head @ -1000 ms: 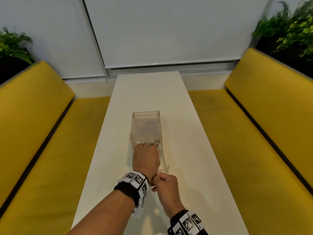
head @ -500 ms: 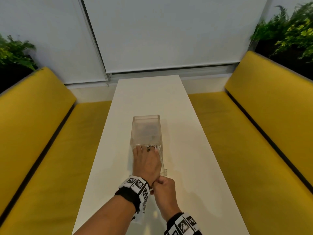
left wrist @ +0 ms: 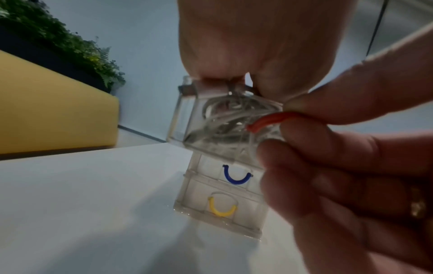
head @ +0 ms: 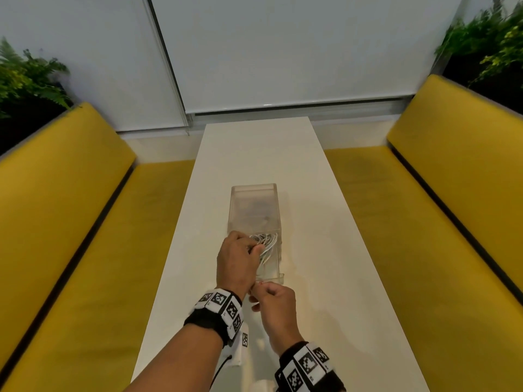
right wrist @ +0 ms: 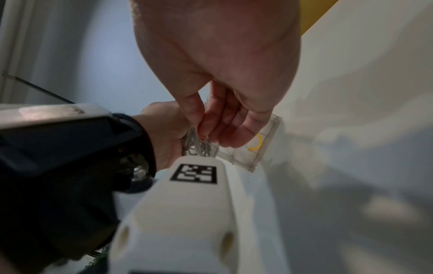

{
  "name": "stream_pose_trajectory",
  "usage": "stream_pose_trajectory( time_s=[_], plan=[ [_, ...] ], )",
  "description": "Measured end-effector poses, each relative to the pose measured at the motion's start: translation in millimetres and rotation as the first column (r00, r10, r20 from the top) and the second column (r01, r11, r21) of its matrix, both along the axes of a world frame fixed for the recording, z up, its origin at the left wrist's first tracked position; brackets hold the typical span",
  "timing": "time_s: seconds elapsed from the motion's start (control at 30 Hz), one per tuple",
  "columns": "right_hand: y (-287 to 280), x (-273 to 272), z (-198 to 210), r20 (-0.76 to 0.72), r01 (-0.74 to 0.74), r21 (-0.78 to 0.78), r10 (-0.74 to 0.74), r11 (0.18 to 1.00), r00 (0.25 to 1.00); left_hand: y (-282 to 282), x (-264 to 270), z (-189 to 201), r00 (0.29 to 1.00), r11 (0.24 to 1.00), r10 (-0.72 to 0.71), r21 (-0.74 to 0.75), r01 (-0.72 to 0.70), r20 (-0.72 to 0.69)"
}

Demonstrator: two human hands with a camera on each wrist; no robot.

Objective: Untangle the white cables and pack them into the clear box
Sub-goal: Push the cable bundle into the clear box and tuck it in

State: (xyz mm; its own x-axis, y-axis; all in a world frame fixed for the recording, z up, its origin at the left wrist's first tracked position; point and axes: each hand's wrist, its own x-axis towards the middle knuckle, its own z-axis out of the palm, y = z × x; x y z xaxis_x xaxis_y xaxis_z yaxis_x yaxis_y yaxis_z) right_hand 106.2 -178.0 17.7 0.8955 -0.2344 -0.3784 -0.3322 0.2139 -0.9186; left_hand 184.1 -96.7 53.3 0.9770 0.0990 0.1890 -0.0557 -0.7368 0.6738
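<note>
White table (head: 254, 165): cables (head: 266, 241), half a second ago hidden, are now gripped by left hand (head: 236, 258) above box (head: 252, 190), red pull (left wrist: 267, 120) pinched by right hand (head: 276, 304); packing judged nearly done.

Head view: bright, even, diffuse light; soft shadows of the forearms fall on the white tabletop (head: 254, 165) near its near edge. Straight lines bow toward the frame edges; plants (head: 486, 46) at the upper corners smeared. Wrist views: dimmer, bluish, grainy; the right hand (left wrist: 351, 176) close to the lens is blurred and underexposed. Mottled shadows cross the tabletop in the right wrist view.
</note>
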Motion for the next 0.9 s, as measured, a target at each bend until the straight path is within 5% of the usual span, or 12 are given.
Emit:
stream_pose_trajectory(
  time_s=[0.4, 0.63, 0.77, 0.9],
  plan=[
    [-2.0, 2.0, 4.4, -0.059, -0.006, 0.010, 0.007, 1.000, 0.998, -3.1, -7.8, 4.7, 0.997, 0.970, -0.070, 0.234, 0.064, 0.017],
    [-0.6, 1.1, 9.1, -0.070, -0.011, 0.004, 0.011, 1.000, 0.997, -12.9, -19.0, 31.5, 0.986, 0.908, -0.053, 0.404, 0.114, -0.158],
    [-0.8, 1.4, 8.2, -0.074, -0.006, 0.008, 0.007, 1.000, 0.997, -16.1, -10.0, 42.3, 0.953, 0.928, -0.079, 0.327, 0.178, -0.294],
    [-1.1, 3.5, 5.4, -0.074, 0.010, 0.007, -0.010, 1.000, 0.997, -16.8, -0.8, 32.1, 0.975, 0.971, -0.017, 0.231, 0.070, -0.222]
  ],
)
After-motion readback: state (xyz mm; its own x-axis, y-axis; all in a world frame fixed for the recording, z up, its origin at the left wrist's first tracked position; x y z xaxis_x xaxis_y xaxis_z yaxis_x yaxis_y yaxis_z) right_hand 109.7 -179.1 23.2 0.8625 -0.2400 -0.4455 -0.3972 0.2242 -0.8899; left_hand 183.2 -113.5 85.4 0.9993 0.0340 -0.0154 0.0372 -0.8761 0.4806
